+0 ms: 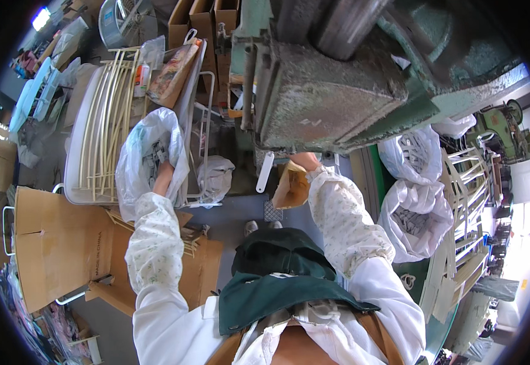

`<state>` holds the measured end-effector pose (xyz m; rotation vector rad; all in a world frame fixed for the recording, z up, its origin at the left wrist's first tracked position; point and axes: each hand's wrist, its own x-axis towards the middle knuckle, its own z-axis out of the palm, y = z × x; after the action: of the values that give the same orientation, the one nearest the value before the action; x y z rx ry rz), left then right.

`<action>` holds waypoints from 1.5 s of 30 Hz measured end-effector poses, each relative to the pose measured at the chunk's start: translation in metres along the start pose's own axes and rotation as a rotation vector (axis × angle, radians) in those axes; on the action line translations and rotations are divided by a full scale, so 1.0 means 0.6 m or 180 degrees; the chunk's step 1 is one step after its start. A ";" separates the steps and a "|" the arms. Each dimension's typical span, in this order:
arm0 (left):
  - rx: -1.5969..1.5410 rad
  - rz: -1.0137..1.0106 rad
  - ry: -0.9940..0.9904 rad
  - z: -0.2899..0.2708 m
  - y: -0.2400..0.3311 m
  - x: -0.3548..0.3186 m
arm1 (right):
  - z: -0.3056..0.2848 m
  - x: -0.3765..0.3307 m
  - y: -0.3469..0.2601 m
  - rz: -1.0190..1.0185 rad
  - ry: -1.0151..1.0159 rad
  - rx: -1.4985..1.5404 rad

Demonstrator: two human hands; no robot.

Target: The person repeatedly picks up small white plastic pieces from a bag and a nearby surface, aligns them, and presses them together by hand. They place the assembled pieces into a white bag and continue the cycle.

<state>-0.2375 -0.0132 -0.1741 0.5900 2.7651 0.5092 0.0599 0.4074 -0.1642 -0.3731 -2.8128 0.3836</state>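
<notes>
My left hand reaches down into a white plastic bag at the left. Small grey flat pieces lie inside it, and my fingers are hidden among them. Under the front edge of a big green, worn press, my right hand is partly covered by the machine, so its fingers do not show. Just below that hand is an open cardboard box or flap. A white strip with a hole in its end sticks out from the machine beside it, apart from the hand.
Left, a white tray bears long pale strips and a spray can. An open carton stands nearer me. At right are two plastic bags of grey pieces and a stack of pale frames. A patterned pedal plate lies on the floor.
</notes>
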 end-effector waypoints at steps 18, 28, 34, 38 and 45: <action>-0.2366 -0.0372 0.2303 -0.128 -0.020 -0.111 | -0.300 -0.034 -0.242 0.1699 -0.1014 0.3471; -0.4704 -0.0020 0.0656 -0.155 0.260 -0.255 | -0.270 -0.025 -0.235 0.0071 -0.0987 0.3229; -0.4919 0.0068 0.0318 -0.168 0.316 -0.282 | -0.304 -0.010 -0.264 0.1857 -0.1035 0.3627; -0.4933 0.0101 -0.0014 -0.156 0.346 -0.296 | -0.299 -0.020 -0.244 0.1090 -0.0833 0.3910; -0.5063 -0.0218 -0.0598 -0.143 0.413 -0.333 | -0.286 -0.002 -0.268 0.0919 -0.0240 0.3619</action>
<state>-0.0048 0.0874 0.0366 0.0827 1.3988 2.0483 0.0787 0.2955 0.0417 -0.4666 -2.1065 1.9030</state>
